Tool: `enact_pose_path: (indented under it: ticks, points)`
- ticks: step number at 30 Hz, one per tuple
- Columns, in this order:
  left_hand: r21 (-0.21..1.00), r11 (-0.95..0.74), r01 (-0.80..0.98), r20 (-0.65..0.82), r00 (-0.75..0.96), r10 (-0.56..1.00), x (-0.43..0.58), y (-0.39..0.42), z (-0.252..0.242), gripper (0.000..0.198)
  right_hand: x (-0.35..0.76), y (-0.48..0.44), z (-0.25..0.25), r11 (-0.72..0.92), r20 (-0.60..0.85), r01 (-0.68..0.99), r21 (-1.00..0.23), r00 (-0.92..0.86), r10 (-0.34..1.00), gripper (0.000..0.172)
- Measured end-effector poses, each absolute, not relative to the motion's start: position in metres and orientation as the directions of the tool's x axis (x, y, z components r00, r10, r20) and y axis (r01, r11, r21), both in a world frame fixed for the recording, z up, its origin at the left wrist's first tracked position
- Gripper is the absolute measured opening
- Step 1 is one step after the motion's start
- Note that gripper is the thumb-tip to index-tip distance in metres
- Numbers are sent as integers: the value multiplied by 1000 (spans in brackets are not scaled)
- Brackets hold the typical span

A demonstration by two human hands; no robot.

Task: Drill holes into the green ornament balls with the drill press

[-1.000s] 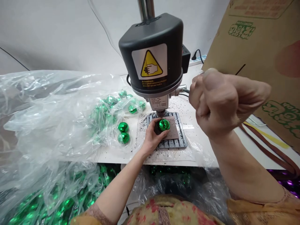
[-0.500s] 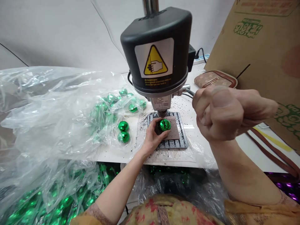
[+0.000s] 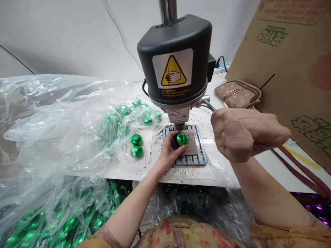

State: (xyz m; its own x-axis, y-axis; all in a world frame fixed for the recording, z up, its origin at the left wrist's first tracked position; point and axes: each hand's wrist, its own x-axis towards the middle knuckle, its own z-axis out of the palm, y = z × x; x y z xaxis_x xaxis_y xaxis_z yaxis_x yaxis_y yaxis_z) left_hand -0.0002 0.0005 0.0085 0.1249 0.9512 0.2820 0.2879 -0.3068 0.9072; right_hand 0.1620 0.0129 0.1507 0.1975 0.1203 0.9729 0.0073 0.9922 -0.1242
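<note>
My left hand (image 3: 169,151) pinches a shiny green faceted ball (image 3: 182,138) between thumb and fingers. The ball sits on a brown square board (image 3: 190,148) over the slotted metal base (image 3: 202,151) of a drill press (image 3: 174,62). Right above the ball is the drill chuck (image 3: 179,126); whether the bit touches the ball I cannot tell. My right hand (image 3: 245,134) is closed in a fist around the end of the press's lever (image 3: 209,104), its grip hidden by the fingers. Two more green balls (image 3: 136,146) rest left of the base.
Clear plastic bags (image 3: 64,124) with green balls spread over the left side and below the table edge. Dark shavings dot the white table (image 3: 121,168). At right are a patterned purse (image 3: 236,93), a brown strap (image 3: 300,168) and a large cardboard box (image 3: 289,65).
My right fist has come slightly lower in view, still on the lever. My left hand and the ball stay in place on the board. The view has shifted a little.
</note>
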Motion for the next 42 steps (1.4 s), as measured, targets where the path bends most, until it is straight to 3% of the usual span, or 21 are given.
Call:
enact_pose_path:
  ticks: [12, 17, 20, 23, 25, 27, 30, 32, 34, 36, 39, 41, 42]
  points:
    - [908, -304, 287, 288, 96, 953, 0, 0, 3, 50, 166, 16, 142, 999, 997, -28, 27, 73, -24, 44]
    - [894, -311, 322, 304, 71, 950, 4, 0, 6, 49, 160, 13, 161, 971, 938, -27, -238, 253, 237, 49]
    - [871, -281, 403, 326, -48, 944, 8, -9, 9, 46, 156, 16, 187, 944, 885, -73, -323, 330, 329, 49]
    - [761, -395, 514, 526, -133, 840, 8, -37, 8, 49, 154, 19, 204, 903, 854, -86, -421, 299, 426, 50]
    - [622, -596, 508, 691, 2, 723, 5, -65, 1, 59, 154, 20, 207, 909, 854, -97, -406, 314, 415, 54]
    - [442, -790, 425, 769, 274, 577, 0, -95, -12, 65, 154, 21, 206, 911, 857, -121, -394, 309, 412, 57]
    - [221, -913, 342, 613, 680, 403, -6, -129, -42, 42, 153, 23, 204, 912, 854, -178, -370, 321, 410, 58]
    - [282, -884, 372, 442, 768, 464, -8, -138, -59, 38, 151, 25, 204, 927, 856, -210, -309, 363, 368, 60]
    - [414, -802, 431, 344, 741, 576, -10, -141, -68, 40, 148, 26, 205, 934, 847, -210, -291, 397, 353, 63]
    - [449, -784, 429, 351, 722, 596, -15, -140, -65, 39, 146, 25, 206, 927, 837, -185, -325, 400, 373, 65]
    - [254, -867, 428, 556, 669, 493, -29, -131, -39, 34, 145, 23, 206, 925, 822, -141, -354, 424, 379, 67]
    - [164, -792, 587, 700, 496, 513, -45, -115, -15, 33, 146, 23, 206, 929, 823, -115, -352, 434, 366, 64]
    - [184, -693, 697, 728, 377, 573, -54, -105, -3, 33, 148, 23, 205, 932, 831, -105, -348, 424, 359, 61]
